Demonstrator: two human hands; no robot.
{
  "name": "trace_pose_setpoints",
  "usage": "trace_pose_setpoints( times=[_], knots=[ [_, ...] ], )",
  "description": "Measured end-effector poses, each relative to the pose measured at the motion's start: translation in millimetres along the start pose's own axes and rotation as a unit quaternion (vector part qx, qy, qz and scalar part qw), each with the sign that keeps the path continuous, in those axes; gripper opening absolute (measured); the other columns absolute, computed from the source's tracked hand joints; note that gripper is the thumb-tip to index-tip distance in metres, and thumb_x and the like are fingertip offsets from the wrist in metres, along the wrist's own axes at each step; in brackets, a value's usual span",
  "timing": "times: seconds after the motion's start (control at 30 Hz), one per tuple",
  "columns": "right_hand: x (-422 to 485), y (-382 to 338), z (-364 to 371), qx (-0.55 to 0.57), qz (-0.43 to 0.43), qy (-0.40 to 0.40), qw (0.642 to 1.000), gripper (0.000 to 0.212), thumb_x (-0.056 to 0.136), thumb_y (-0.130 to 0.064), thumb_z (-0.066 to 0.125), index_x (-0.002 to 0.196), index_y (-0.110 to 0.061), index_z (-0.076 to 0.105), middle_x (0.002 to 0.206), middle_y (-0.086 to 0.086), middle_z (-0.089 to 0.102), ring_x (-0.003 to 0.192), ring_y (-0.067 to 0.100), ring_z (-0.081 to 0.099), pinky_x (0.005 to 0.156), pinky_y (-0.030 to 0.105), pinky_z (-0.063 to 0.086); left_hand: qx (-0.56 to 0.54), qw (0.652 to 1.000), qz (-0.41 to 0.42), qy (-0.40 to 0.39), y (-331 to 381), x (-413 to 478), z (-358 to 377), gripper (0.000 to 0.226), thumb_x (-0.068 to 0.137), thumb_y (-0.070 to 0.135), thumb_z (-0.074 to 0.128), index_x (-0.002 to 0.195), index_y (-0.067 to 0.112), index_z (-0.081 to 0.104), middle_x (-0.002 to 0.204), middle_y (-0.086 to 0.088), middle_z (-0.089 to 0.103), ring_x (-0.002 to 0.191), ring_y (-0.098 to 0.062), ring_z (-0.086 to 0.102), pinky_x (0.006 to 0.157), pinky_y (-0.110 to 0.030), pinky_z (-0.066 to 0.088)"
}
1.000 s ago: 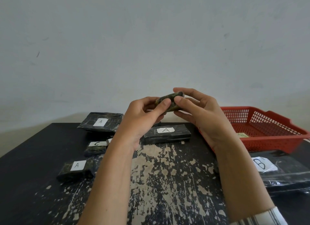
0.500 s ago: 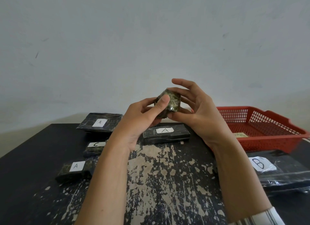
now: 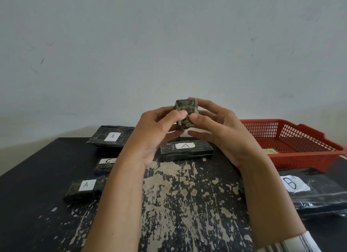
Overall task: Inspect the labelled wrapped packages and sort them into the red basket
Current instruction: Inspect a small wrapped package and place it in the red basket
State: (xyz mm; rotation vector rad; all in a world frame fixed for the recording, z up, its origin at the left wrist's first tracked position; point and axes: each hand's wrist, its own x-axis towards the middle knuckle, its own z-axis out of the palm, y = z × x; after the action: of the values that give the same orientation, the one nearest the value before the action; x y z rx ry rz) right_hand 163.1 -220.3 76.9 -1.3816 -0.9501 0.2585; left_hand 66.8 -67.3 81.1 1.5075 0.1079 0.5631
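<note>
Fingers (image 3: 181, 113) of our left hand (image 3: 155, 133) and right hand (image 3: 223, 133) grasp one small package (image 3: 187, 109) at twelve o'clock, label unseen. We judge inspection in hand; next we find its letter, then reach the one red basket (image 3: 308, 162) at two o'clock. On the worktop (image 3: 178, 204): three A packages (image 3: 185, 150), one C package (image 3: 105, 166), one B package (image 3: 319, 197).

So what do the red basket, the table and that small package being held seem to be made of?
The red basket: moulded plastic, matte; its walls are a regular open mesh. The table: likely wood under black paint, worn; pale patches show where paint flaked. The small package: seemingly thin plastic film, glossy; it shows creases and glints.
</note>
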Motion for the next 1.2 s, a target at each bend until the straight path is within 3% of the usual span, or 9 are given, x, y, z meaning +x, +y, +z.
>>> trace_pose_setpoints(
  times=[0.1, 0.23, 0.33, 0.43, 0.6, 0.83, 0.97, 1.07, 1.2],
  knots=[
    [-0.1, 0.5, -1.4, 0.010, 0.003, 0.003, 1.000, 0.046, 0.088, -0.019, 0.075, 0.133, -0.021, 0.068, 0.124, 0.003, 0.076, 0.115, 0.022, 0.073, 0.100, 0.040, 0.059, 0.035, 0.999, -0.002, -0.018, -0.8, 0.5, -3.1, 0.033, 0.088, 0.028, 0.075, 0.118, 0.015, 0.076, 0.108, -0.003, 0.080, 0.103, -0.013, 0.074, 0.092, -0.031, 0.060],
    [-0.6, 2.2, -3.5, -0.008, 0.005, 0.019, 1.000, 0.042, 0.090, -0.008, 0.076, 0.130, -0.021, 0.070, 0.126, 0.003, 0.075, 0.110, 0.026, 0.075, 0.102, 0.045, 0.059, 0.052, 0.998, 0.008, -0.034, -2.9, 0.1, -5.2, 0.066, 0.063, 0.055, 0.076, 0.118, 0.018, 0.077, 0.108, -0.002, 0.080, 0.108, -0.014, 0.074, 0.095, -0.029, 0.057],
    [-1.2, 2.3, -3.9, -0.027, 0.005, 0.016, 0.999, 0.044, 0.090, -0.006, 0.078, 0.130, -0.024, 0.070, 0.127, 0.001, 0.075, 0.108, 0.025, 0.076, 0.104, 0.048, 0.057, 0.054, 0.998, 0.010, -0.014, -5.4, 1.8, -4.6, 0.060, 0.063, 0.051, 0.078, 0.113, 0.019, 0.079, 0.105, -0.002, 0.081, 0.107, -0.017, 0.075, 0.101, -0.036, 0.057],
    [-2.1, 1.7, -4.8, -0.031, 0.005, 0.002, 1.000, 0.048, 0.090, -0.006, 0.077, 0.133, -0.024, 0.068, 0.130, -0.001, 0.074, 0.110, 0.024, 0.076, 0.105, 0.049, 0.056, 0.068, 0.998, 0.011, 0.000, -7.0, 3.7, -4.6, 0.042, 0.078, 0.039, 0.081, 0.114, 0.018, 0.079, 0.105, -0.001, 0.081, 0.106, -0.016, 0.075, 0.104, -0.038, 0.056],
    [0.0, 2.9, -4.3, 0.007, 0.016, -0.005, 1.000, 0.056, 0.078, -0.026, 0.078, 0.134, -0.021, 0.068, 0.130, 0.003, 0.074, 0.113, 0.025, 0.075, 0.105, 0.049, 0.056, 0.098, 0.995, 0.021, 0.009, -7.7, 3.7, -2.9, 0.029, 0.086, 0.034, 0.077, 0.112, 0.021, 0.079, 0.106, 0.003, 0.080, 0.105, -0.009, 0.074, 0.102, -0.034, 0.057],
    [-0.3, 5.4, -11.0, 0.008, 0.007, 0.025, 1.000, 0.049, 0.080, -0.020, 0.081, 0.128, -0.021, 0.073, 0.129, 0.005, 0.074, 0.113, 0.027, 0.075, 0.106, 0.050, 0.055, 0.059, 0.998, 0.012, -0.032, -6.9, 2.3, -3.8, 0.068, 0.061, 0.058, 0.080, 0.118, 0.022, 0.077, 0.112, 0.002, 0.080, 0.114, -0.010, 0.071, 0.108, -0.036, 0.053],
    [0.2, 5.6, -11.3, 0.015, 0.013, 0.028, 0.999, 0.040, 0.088, -0.008, 0.078, 0.126, -0.022, 0.073, 0.129, 0.003, 0.074, 0.116, 0.025, 0.073, 0.107, 0.049, 0.054, 0.062, 0.994, 0.027, -0.088, -8.4, 2.4, -9.1, 0.059, 0.065, 0.044, 0.093, 0.118, 0.025, 0.074, 0.118, 0.003, 0.078, 0.118, -0.013, 0.070, 0.109, -0.036, 0.049],
    [0.4, 3.9, -10.5, 0.050, 0.015, 0.012, 0.999, 0.040, 0.093, -0.002, 0.070, 0.130, -0.018, 0.070, 0.130, 0.005, 0.073, 0.117, 0.026, 0.073, 0.101, 0.041, 0.058, 0.068, 0.992, 0.055, -0.089, -8.9, 3.0, -11.8, 0.065, 0.063, 0.031, 0.086, 0.125, 0.019, 0.070, 0.119, 0.002, 0.078, 0.118, -0.012, 0.070, 0.109, -0.037, 0.051],
    [-0.1, 1.2, -7.3, 0.110, 0.016, -0.008, 0.994, 0.048, 0.092, -0.018, 0.074, 0.138, -0.015, 0.063, 0.136, 0.007, 0.070, 0.121, 0.026, 0.071, 0.091, 0.032, 0.061, 0.108, 0.988, 0.093, -0.058, -11.3, 4.0, -12.8, 0.062, 0.073, 0.007, 0.087, 0.131, 0.018, 0.067, 0.122, 0.003, 0.076, 0.120, -0.009, 0.068, 0.108, -0.034, 0.051]
  ],
)
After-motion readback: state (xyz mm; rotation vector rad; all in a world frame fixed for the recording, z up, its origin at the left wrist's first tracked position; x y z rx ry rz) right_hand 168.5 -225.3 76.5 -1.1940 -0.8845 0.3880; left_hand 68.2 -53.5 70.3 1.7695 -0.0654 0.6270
